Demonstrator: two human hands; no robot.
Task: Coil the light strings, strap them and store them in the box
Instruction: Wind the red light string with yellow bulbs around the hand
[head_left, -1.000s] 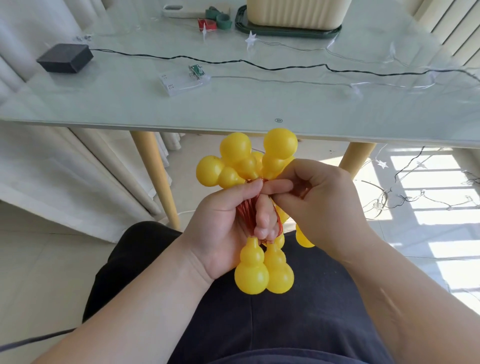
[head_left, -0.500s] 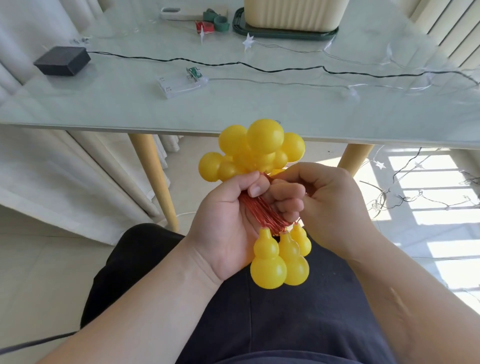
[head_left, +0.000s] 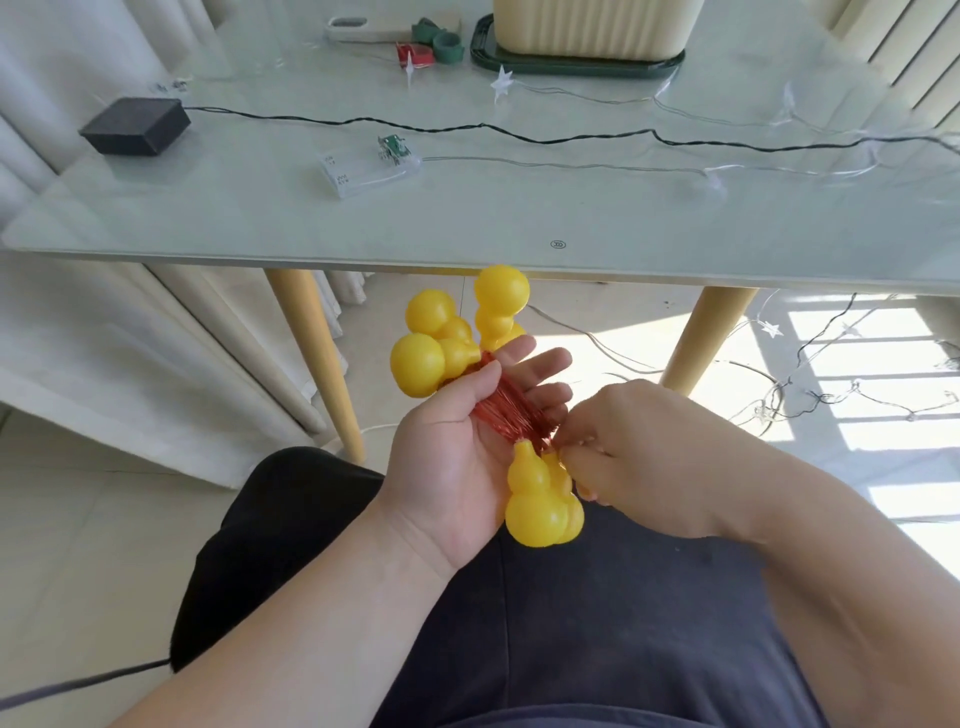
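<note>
Just below the pale glass-topped bench (head_left: 467, 218), your left hand (head_left: 457, 447) lies palm-up, fingers straight, thumb clamping the coiled copper-wire string of yellow gourd-shaped lights (head_left: 506, 413); your right hand (head_left: 649, 457) pinches its wire's lower end.

left hand (head_left: 457, 467) palm up, right hand (head_left: 644, 457) pinching

Table edge (head_left: 208, 245) close above gourd lights (head_left: 537, 512), black light string (head_left: 519, 136) crossing tabletop

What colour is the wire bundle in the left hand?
Coppery red: the coiled wire bundle between the yellow gourd lights. Head view shows it best.
</note>
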